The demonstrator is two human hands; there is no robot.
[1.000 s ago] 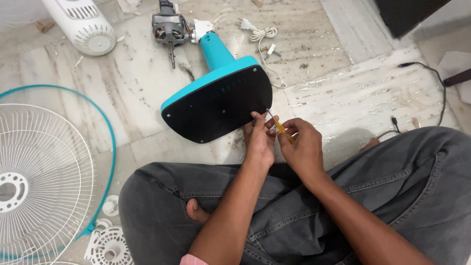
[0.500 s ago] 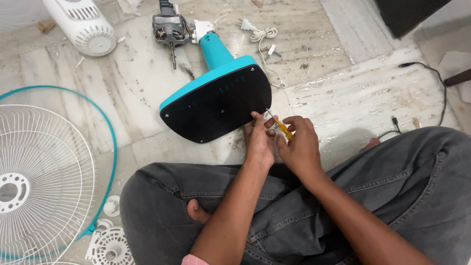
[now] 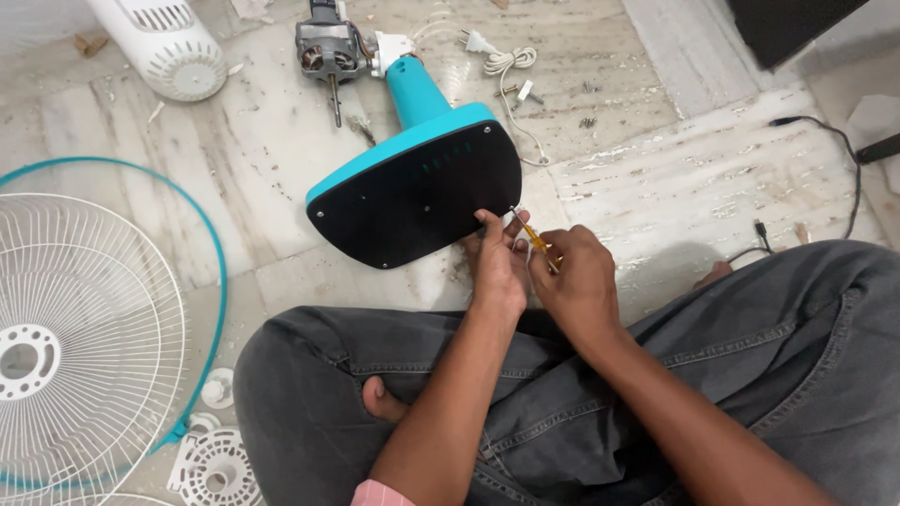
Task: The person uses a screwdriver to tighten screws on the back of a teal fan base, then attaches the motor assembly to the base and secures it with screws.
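Note:
A teal fan base (image 3: 417,183) lies on its side on the marble floor, its black bottom plate facing me. My right hand (image 3: 574,281) grips a yellow-handled screwdriver (image 3: 532,238) whose tip meets the plate's right corner. My left hand (image 3: 498,258) rests against the plate's lower right edge, its thumb beside the screwdriver's shaft. The fan's bare motor (image 3: 324,49) sits at the top of the teal neck.
A white wire fan guard with a teal rim (image 3: 84,328) lies at the left. A white motor cover (image 3: 164,42) is at the top left, a white plug and cord (image 3: 502,58) at top centre, a black cable (image 3: 825,173) at the right. My crossed legs fill the bottom.
The view has shifted slightly. My right hand has turned a little on the screwdriver; its tip stays at the plate's corner. My left hand has barely moved.

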